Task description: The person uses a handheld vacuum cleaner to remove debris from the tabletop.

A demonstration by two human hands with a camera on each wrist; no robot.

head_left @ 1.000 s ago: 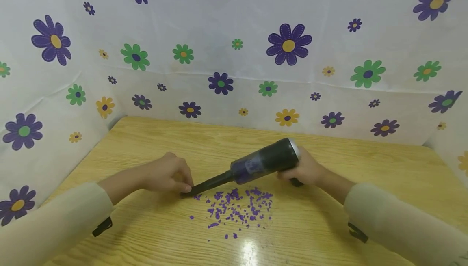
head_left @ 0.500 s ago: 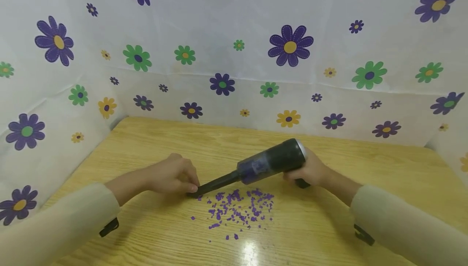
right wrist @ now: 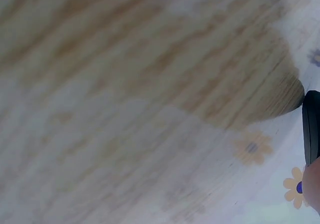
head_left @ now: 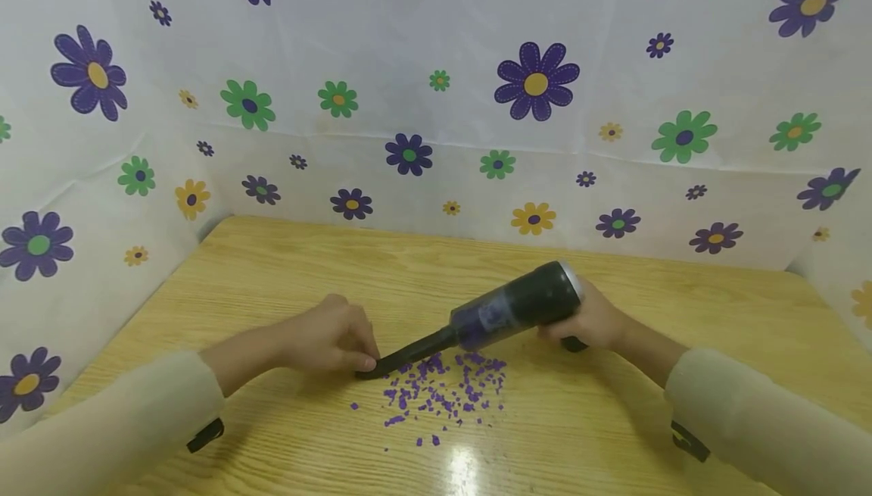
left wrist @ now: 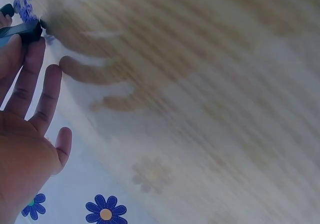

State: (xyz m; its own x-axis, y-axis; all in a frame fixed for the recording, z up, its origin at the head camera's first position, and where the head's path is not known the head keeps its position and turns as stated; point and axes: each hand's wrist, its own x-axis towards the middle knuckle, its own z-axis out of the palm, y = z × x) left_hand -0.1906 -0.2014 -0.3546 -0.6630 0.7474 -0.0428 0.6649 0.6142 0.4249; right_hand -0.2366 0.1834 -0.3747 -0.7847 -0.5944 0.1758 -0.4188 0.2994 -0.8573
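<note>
My left hand (head_left: 330,337) pinches the black nozzle (head_left: 415,348) near its tip; only the left wrist view shows my outer fingers standing apart. My right hand (head_left: 594,318) grips the rear of the handheld vacuum (head_left: 521,305), which slants down leftward over the table (head_left: 286,265) by the purple bits (head_left: 443,399); the right wrist view catches just a sliver of that hand. Both forearms angle inward.

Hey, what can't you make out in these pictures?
Head: pale marking on the handheld vacuum, too blurred to read.
Head: its handle, mostly hidden by the right hand.
Left wrist: the purple bits, partly cut off by the top edge.
Right wrist: the right hand, mostly beyond the right edge.
</note>
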